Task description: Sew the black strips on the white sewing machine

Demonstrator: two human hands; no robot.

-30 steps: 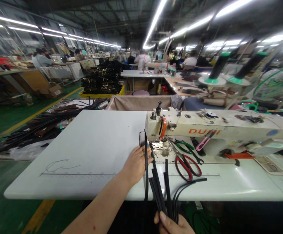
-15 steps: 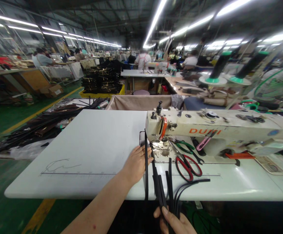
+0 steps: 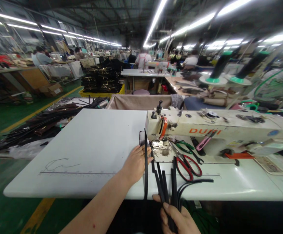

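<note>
My left hand (image 3: 136, 165) lies flat on the white table beside the sewing machine's needle plate (image 3: 163, 150), fingers stretched out. A long black strip (image 3: 145, 175) runs across the back of its fingers and down over the table's front edge. A short black strip (image 3: 153, 162) lies by the fingertips. At the front edge, my right hand (image 3: 178, 218) is closed around a bundle of black strips (image 3: 164, 188). Their loose ends fan out over the tabletop, several pointing up toward the machine and others curving right. Part of the right hand is cut off by the lower frame edge.
The sewing machine (image 3: 205, 128) stands on the right. Red-handled scissors (image 3: 188, 167) and a green-handled tool (image 3: 184, 147) lie by its needle plate. A fabric-lined bin (image 3: 134, 102) is behind the table. More strips (image 3: 41, 125) are piled at left. People sit farther back.
My right hand has shifted slightly, and the ends of its strips have spread apart, some reaching farther up the tabletop. My left hand stays in place.
</note>
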